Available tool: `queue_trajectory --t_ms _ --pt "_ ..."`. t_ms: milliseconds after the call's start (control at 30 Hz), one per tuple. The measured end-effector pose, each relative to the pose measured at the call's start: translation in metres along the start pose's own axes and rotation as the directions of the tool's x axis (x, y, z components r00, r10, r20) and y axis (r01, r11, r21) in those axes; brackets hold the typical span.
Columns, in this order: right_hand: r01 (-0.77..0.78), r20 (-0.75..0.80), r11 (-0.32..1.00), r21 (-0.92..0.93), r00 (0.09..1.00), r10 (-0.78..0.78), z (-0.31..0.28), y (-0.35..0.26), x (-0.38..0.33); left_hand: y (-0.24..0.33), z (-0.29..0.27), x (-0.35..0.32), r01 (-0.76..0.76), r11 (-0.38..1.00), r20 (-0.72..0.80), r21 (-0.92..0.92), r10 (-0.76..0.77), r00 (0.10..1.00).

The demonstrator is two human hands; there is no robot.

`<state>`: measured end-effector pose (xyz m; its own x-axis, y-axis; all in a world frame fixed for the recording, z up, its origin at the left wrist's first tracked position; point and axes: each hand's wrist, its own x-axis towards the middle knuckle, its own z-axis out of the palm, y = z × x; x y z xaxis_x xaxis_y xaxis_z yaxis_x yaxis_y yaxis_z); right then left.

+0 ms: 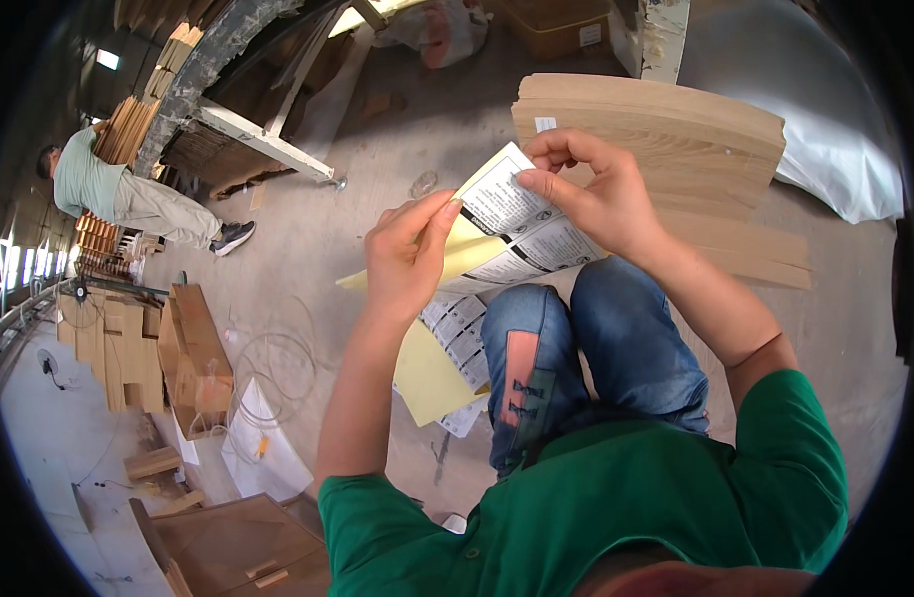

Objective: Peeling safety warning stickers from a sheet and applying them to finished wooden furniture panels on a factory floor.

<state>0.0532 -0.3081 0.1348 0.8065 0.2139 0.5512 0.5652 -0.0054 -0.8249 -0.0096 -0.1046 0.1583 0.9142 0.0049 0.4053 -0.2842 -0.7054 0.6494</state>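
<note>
Between my two hands is a label sheet point(497, 204), white with black print and a yellow backing that shows along its left side. My left hand point(409, 244) pinches the sheet's left edge between thumb and fingers. My right hand point(591, 189) is closed at the upper corner, thumb against the white face; its other fingertips are partly hidden behind the sheet. Below, beside my left knee, more printed sheets point(457, 333) lie with a yellow sheet point(424, 373) on the floor. My knees point(626, 318) in blue jeans are bent under the held sheet.
Wood-grain panels point(646, 139) are stacked just beyond my right hand, with a small white sticker on them. Plastic sheeting point(815, 109) covers something at far right. A cardboard box point(193, 358) and a loose cord point(283, 373) lie left. Another person point(118, 179) stands by stacked boards at far left.
</note>
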Motion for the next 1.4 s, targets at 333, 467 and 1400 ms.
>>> queue_trajectory --t_ms 333,467,1400 --pt "0.146 -0.058 0.983 -0.115 0.986 -0.153 0.005 0.002 -0.005 -0.003 0.004 -0.014 -0.064 0.990 -0.127 0.125 0.080 0.989" --pt "-0.096 0.057 0.990 0.101 0.994 0.090 0.002 0.003 -0.003 -0.006 0.006 -0.017 -0.086 0.991 -0.146 0.105 0.101 0.984" --pt "-0.184 0.217 0.936 0.300 0.969 0.121 0.009 0.002 0.007 -0.001 0.035 0.005 -0.346 0.926 -0.288 0.151 0.376 0.881"
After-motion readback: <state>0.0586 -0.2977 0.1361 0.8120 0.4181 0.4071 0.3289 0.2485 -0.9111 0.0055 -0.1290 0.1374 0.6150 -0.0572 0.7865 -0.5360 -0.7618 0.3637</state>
